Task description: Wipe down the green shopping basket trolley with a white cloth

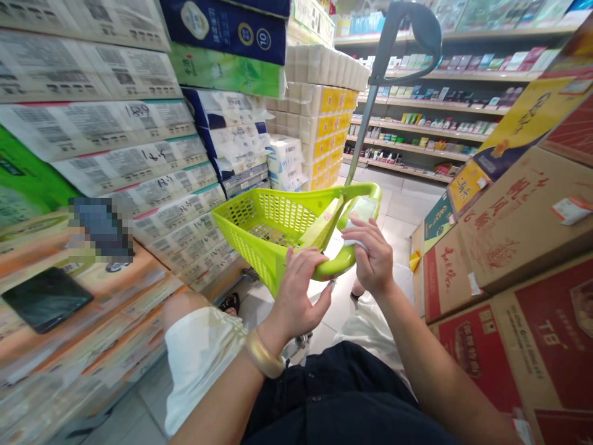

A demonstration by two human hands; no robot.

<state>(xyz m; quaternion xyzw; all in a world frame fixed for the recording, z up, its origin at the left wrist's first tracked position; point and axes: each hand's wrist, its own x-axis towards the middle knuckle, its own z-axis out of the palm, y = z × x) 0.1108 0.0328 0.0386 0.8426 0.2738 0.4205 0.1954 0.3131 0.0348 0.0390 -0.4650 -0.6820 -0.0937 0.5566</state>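
Two hands work over a lime-green plastic shopping basket (282,216). The left hand (301,290) is nearest, its fingers curled over the basket's near rim in a closed hold, with a gold bangle (264,353) on the wrist. The right hand (370,256) sits just beside and farther out, its fingers bent and pressed around a white slip (354,244) that they mostly hide. A pale green card (364,210) shows just beyond it, against the far rim; I cannot tell whether slip and card are one item.

Inside the basket, a flat yellow-green packet (322,224) lies tilted. That packet, with the slip and card at most, is all the basket is seen to carry so far. A grey metal pole (361,123) rises from the basket's far end to a looped handle (407,31).

To the left, stacked packs of toilet paper (139,154) form a high wall, with handwritten figures on their wrappers. Farther off stand cartons with yellow panels (328,123), and beyond them, shelves of boxed goods (430,105) line the far right. Close on the right, cardboard cartons with red print (477,247) are piled high above the tiled floor (398,204).
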